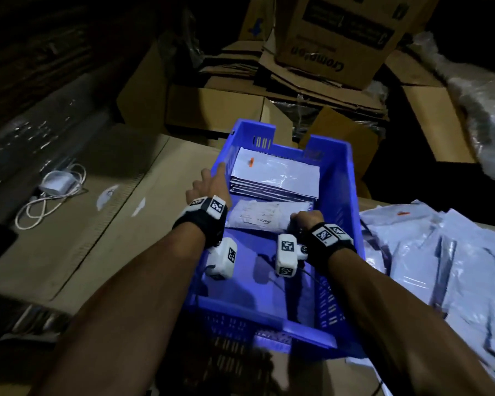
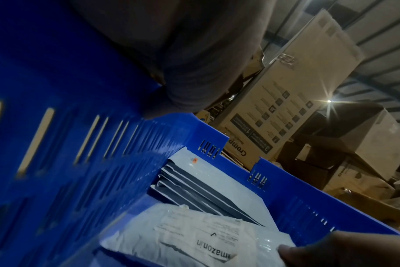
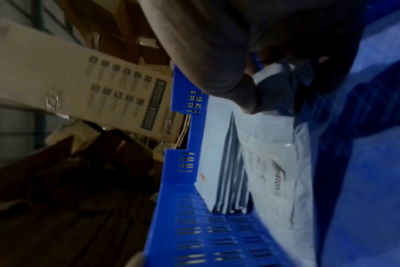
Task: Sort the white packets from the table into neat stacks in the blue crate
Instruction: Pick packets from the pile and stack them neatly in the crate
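The right hand [image 1: 307, 220] pinches the near corner of a white Amazon packet [image 1: 265, 215] lying inside the blue crate [image 1: 337, 178]. The left hand [image 1: 209, 182] rests flat on the crate's left wall, fingers straight. Behind the packet sits a neat packet stack [image 1: 275, 175]. Loose packets [image 1: 446, 247] lie right of the crate.

The scene is dim, the corners of the head view falling to near black, with the blue crate [image 1: 337, 178] the brightest patch. A ceiling lamp [image 2: 329, 101] flares into a starburst in the left wrist view. Both wrist views are soft, grainy and bent at the edges.
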Motion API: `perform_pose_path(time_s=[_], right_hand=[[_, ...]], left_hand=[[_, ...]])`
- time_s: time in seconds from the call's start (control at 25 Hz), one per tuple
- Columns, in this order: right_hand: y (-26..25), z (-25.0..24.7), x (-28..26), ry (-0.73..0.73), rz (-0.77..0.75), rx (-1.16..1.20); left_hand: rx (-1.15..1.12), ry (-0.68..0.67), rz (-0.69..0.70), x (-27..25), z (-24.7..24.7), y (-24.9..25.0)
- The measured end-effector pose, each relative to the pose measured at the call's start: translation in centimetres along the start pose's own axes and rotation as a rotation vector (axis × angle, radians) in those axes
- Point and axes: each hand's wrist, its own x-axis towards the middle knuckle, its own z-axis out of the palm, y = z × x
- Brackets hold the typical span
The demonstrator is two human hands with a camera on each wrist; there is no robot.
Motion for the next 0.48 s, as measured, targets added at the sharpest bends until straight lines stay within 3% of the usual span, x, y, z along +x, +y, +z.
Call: perform_pose_path(time_s=[0.16,0.24,0.36,0.48], right_hand=[[0.8,2.3,0.9,0.105,0.008,-0.123],[1.4,3.6,0.5,0.136,-0.046,-0.366],[2.5,5.6,-0.1,0.141,-0.395,-0.892],[3.0,7.3,0.8,0.133,-0.616,-1.047]], left_hand=[[0.049,0.066,0.032,0.0,0.8,-0.1],[0.062,0.063,0.027,0.1,1.0,-0.2],[0.076,0.040,0.024,0.3,1.2,-0.2],[0.082,0.025,0.019,0.5,1.2,-0.2]])
